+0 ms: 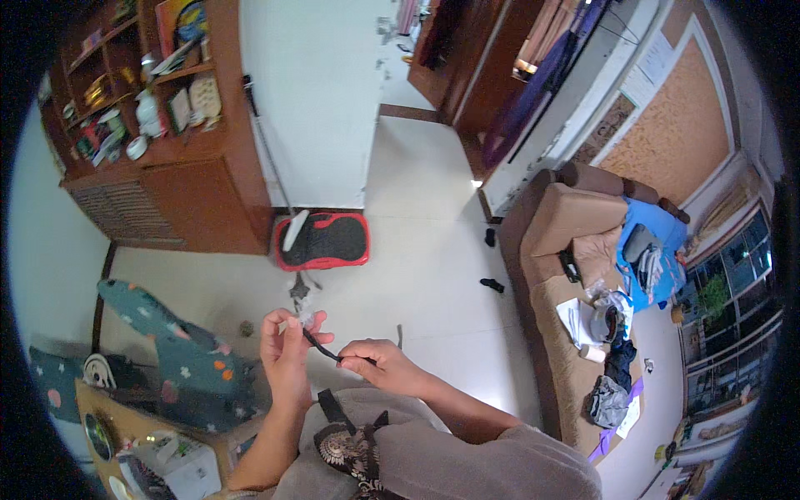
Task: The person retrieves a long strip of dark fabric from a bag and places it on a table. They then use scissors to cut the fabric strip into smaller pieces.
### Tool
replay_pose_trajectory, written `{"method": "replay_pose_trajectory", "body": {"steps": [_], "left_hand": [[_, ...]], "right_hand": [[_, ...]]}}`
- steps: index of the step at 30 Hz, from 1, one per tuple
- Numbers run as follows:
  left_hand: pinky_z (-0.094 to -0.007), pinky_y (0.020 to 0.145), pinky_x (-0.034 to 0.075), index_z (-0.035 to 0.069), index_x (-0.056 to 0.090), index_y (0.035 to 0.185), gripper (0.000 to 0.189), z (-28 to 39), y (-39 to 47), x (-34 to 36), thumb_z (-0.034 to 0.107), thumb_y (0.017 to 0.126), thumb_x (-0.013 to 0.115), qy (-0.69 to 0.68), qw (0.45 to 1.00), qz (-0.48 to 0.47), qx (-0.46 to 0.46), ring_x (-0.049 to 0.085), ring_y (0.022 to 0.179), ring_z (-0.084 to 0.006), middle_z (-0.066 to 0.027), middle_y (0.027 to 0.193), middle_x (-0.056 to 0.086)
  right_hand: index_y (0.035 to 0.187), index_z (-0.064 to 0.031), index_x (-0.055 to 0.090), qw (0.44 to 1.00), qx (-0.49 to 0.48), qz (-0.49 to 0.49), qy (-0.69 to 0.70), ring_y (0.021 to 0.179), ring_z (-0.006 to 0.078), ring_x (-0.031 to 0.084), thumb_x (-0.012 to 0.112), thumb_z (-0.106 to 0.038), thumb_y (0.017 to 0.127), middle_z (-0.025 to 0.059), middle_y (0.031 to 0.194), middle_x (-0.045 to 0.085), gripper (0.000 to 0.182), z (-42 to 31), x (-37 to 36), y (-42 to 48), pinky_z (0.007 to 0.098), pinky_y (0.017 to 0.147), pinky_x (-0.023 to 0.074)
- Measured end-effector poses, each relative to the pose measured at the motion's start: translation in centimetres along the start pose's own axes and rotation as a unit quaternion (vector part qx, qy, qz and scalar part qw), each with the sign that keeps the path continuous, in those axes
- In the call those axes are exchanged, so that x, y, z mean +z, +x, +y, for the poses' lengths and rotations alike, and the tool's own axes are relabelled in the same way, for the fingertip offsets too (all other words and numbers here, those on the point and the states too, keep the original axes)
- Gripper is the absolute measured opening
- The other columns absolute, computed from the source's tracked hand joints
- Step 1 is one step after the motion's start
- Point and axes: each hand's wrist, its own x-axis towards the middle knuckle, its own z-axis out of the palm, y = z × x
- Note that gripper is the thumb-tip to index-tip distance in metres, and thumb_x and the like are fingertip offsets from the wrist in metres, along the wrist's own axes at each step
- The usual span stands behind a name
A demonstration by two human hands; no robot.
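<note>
Between my hands runs a thin black strap or cord (322,348). My left hand (290,350) pinches one end between thumb and fingers, beside a small translucent crumpled piece (304,312), perhaps plastic. My right hand (381,365) is closed around the other end, with a short black tip showing past its fingers. A patterned dark fabric (340,444) with black straps lies against the grey-brown garment on my front, just below the hands.
A red and black vibration plate (325,240) stands on the tiled floor ahead, a white-headed mop (295,230) over it. A brown sofa (544,300) with clothes is right. Left are a wooden cabinet (194,206), a green-covered chair (187,356) and a cluttered table (228,465).
</note>
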Motion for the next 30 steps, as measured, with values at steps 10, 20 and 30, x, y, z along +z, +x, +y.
{"method": "replay_pose_trajectory", "body": {"steps": [10,20,30], "left_hand": [[-0.0254,0.071,0.048,-0.001,0.046,0.095,0.011,-10.3,6.7,17.9,0.004,0.086,0.05,0.069,0.972,-0.212,0.076,0.057,0.079,-0.012,-0.005,0.087,0.051],[-0.0218,0.067,0.045,-0.001,0.048,0.089,0.006,-21.0,19.6,27.1,0.0,0.083,0.049,0.082,0.957,-0.279,-0.019,0.053,0.07,-0.0068,-0.0019,0.077,0.052],[-0.0268,0.069,0.048,0.001,0.043,0.091,0.005,-25.6,38.3,41.1,0.006,0.089,0.043,0.003,0.938,-0.334,-0.088,0.053,0.075,-0.01,-0.0033,0.083,0.046]], "right_hand": [[0.081,-0.0001,0.057,0.976,0.031,0.21,-0.057,0.053,0.015,0.047,0.059,-0.009,0.082,0.0079,0.066,0.055,0.009,4.3,-17.4,-3.3,0.0263,0.05,0.0382],[0.09,-0.0009,0.059,0.944,0.192,0.264,0.042,0.074,0.0072,0.048,0.051,-0.02,0.09,0.0,0.076,0.055,0.021,12.6,-28.7,2.1,0.0224,0.07,0.0401],[0.088,-0.0009,0.061,0.938,0.188,0.291,0.017,0.078,0.0073,0.05,0.053,-0.017,0.089,0.0009,0.081,0.059,0.018,17.5,-47.1,14.9,0.0224,0.073,0.0404]]}}
